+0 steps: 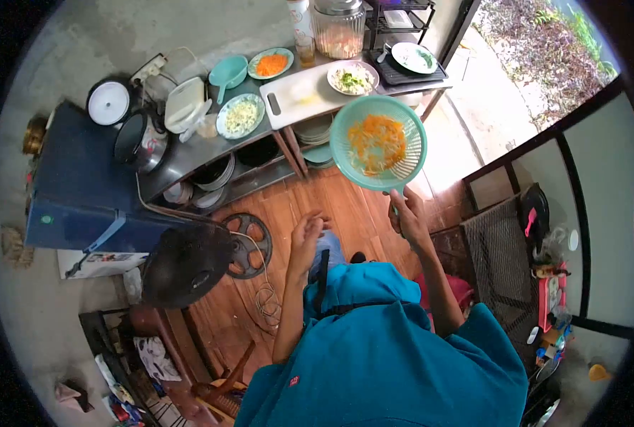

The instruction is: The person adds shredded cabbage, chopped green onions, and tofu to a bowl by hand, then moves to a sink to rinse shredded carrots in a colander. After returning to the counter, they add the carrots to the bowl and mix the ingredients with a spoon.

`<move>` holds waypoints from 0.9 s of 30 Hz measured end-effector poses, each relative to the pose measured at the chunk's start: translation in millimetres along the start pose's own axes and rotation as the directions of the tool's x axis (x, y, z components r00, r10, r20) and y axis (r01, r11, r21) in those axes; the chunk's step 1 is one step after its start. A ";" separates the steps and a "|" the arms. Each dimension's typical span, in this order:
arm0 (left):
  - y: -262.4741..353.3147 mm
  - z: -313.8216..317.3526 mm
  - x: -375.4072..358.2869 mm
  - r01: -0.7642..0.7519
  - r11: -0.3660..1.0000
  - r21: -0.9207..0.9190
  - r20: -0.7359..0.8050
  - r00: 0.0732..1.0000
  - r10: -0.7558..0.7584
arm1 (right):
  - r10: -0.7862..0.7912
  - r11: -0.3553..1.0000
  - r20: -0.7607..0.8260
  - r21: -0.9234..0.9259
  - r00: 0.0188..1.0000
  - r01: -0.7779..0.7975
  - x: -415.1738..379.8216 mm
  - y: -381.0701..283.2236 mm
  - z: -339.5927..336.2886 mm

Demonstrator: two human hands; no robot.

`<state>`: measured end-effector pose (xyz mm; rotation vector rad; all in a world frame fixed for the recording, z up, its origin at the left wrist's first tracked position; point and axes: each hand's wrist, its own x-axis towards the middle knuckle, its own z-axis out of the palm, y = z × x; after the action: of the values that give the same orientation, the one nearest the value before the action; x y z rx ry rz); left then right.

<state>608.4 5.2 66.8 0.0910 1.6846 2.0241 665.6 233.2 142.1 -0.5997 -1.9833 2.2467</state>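
My right hand (409, 215) is closed round the handle of a mint-green plastic strainer (340, 146), holding it up in front of the counter. Inside the strainer lie shredded orange and pale vegetables (375, 142). My left hand (310, 233) hangs over the floor with its fingers loosely bent and apart, and nothing shows in it. Beyond the strainer, a white cutting board (299, 96) rests on the counter. At its right end sits a plate of chopped white and green food (352, 78).
On the counter stand a plate of orange shreds (271, 65), a plate of pale shreds (240, 117), a green ladle-like bowl (228, 73) and a rice cooker (140, 142). A large jar (340, 32) is at the back. A black pedestal fan (189, 265) stands left.
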 end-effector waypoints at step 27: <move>96.7 208.2 386.7 0.218 0.914 0.342 0.505 0.778 -0.374 | -0.203 0.943 -0.793 0.000 0.574 0.333 300.9 -2.2 -24.1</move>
<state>314.1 343.0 104.9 0.4409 1.4538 1.3420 396.8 351.4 72.3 -0.9709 -1.3121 1.5004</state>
